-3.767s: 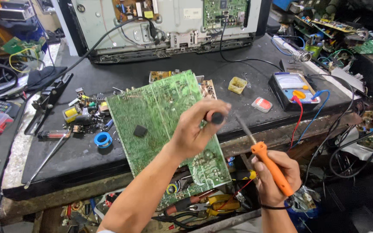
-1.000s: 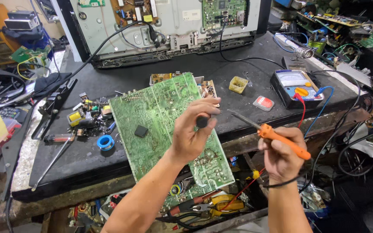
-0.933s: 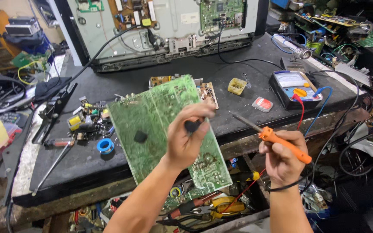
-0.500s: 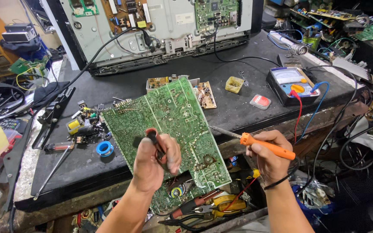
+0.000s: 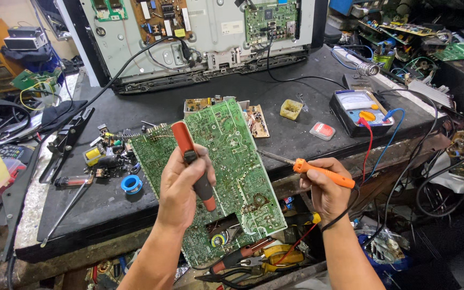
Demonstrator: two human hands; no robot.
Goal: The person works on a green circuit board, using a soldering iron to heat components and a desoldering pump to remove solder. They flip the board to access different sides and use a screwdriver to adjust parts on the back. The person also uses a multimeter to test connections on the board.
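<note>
Black workbench [image 5: 296,91], left hand [image 5: 181,188] gripping red desoldering pump [image 5: 194,164] over green circuit board [image 5: 232,156], right hand [image 5: 323,185] clamping orange soldering iron [image 5: 318,173] beside

the left hand [image 5: 181,188] is wrapped around a red and black desoldering pump [image 5: 193,165], holding it over a big green circuit board [image 5: 226,166]; the board lies tilted on the black workbench [image 5: 275,94] and sticks out past its front edge; the right hand [image 5: 323,185] grips an orange soldering iron [image 5: 310,167], its thin metal tip pointing left toward the board but not touching it; a grey multimeter [image 5: 358,104] with red and blue wires sits on the bench to the right; a blue tape roll [image 5: 131,183] lies left of the board; an open tv back [image 5: 210,32] stands behind.
</note>
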